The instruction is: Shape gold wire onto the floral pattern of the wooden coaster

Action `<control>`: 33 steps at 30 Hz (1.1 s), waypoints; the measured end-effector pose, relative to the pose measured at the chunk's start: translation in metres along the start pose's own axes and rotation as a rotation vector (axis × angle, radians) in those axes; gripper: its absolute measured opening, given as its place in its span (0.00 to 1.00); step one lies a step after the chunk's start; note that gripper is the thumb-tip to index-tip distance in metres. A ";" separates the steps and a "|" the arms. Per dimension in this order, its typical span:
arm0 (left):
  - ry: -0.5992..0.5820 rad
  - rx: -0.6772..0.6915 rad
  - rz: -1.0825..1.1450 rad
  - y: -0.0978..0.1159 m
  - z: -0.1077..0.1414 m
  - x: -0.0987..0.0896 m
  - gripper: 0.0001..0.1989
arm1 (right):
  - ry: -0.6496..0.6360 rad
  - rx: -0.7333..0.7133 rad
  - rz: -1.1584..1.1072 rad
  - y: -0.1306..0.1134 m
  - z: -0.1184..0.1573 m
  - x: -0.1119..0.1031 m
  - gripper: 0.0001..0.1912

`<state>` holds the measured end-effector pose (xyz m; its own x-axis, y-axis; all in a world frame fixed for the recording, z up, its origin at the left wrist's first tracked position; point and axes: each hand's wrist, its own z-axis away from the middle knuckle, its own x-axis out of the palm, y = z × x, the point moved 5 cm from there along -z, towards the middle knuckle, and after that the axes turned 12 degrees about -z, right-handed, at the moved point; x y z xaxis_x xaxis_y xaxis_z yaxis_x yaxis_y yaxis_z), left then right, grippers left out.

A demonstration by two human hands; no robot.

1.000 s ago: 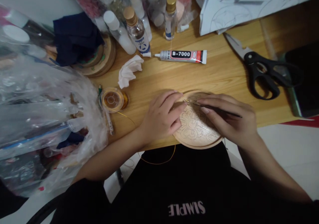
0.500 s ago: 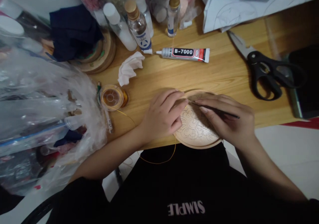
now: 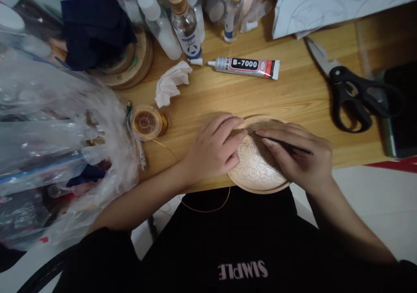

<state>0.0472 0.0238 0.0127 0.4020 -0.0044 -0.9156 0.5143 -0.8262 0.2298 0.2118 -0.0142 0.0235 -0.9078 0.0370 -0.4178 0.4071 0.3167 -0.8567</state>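
A round wooden board (image 3: 257, 171) with a flower pattern drawn in thin lines lies at the table's front edge. My right hand (image 3: 306, 154) grips slim black tweezers (image 3: 293, 146), their tip low over the board's upper left part. My left hand (image 3: 216, 147) rests over the board's left rim, its fingers bent and drawn together beside that tip. Between the fingertips a bit of gold wire shows, though the pinch is partly hidden. The gold wire (image 3: 208, 211) runs from a spool (image 3: 148, 122), passes by my left forearm and loops below the table edge up to the board.
Behind the board lies a glue tube (image 3: 246, 65), with a crumpled tissue (image 3: 172, 82) to its left. Black-handled scissors (image 3: 350, 89) are at the right, near a dark device (image 3: 400, 110). Bottles (image 3: 187, 28) line the back; plastic bags (image 3: 107, 123) crowd the left side.
The view has shifted slightly, so the things at the back sit a little higher and further right. Both hands keep nearly the same place on the board, with the tweezers' tip by the left fingers.
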 end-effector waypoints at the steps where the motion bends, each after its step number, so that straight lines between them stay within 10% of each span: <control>1: -0.004 -0.004 -0.001 0.000 0.000 0.001 0.16 | -0.001 0.001 0.000 0.000 0.000 0.000 0.17; 11: -0.038 -0.029 0.057 0.005 -0.001 -0.008 0.11 | -0.001 0.028 -0.045 0.003 0.000 -0.002 0.14; 21: -0.246 -0.032 -0.132 -0.001 -0.008 -0.009 0.29 | -0.004 -0.002 -0.079 0.003 -0.002 -0.002 0.12; 33: -0.111 -0.030 -0.141 0.016 0.004 -0.001 0.26 | -0.163 -0.140 -0.156 0.008 -0.018 -0.009 0.09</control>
<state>0.0519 0.0085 0.0164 0.2391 0.0470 -0.9699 0.5832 -0.8056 0.1048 0.2214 0.0053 0.0253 -0.9257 -0.1723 -0.3367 0.2352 0.4351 -0.8691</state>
